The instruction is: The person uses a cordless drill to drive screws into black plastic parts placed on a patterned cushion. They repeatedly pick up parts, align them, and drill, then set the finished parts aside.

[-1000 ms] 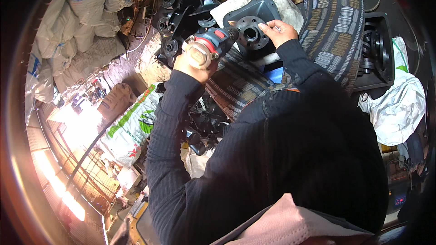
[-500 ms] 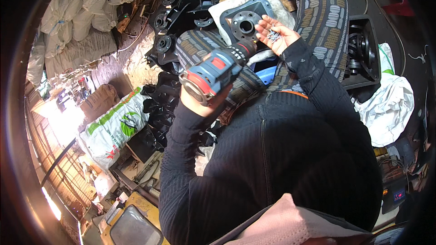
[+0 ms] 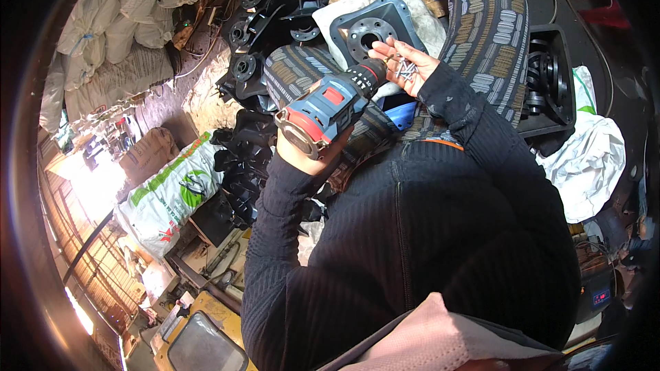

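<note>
A blue, red and black cordless drill [image 3: 326, 110] is gripped by my left hand [image 3: 302, 154], its chuck pointing up and to the right. My right hand [image 3: 412, 72] is palm up, cupped around several small silver screws [image 3: 406, 69]. The drill's bit reaches to the fingers of that hand, beside the screws; whether it touches one I cannot tell. Just beyond both hands lies a black plastic part [image 3: 371, 25] with a square flange and a round holed hub. It rests on a white padded cushion [image 3: 330, 22] between my legs.
Several similar black hubs [image 3: 244, 34] are piled at the far left, with more black parts [image 3: 244, 158] below them. A black crate [image 3: 567, 82] of black round parts stands to the right, beside a white sack [image 3: 588, 165]. A white and green sack [image 3: 172, 192] lies left.
My right hand has shifted slightly left and down, bringing the screws close to the drill's bit. The drill has moved slightly to the right.
</note>
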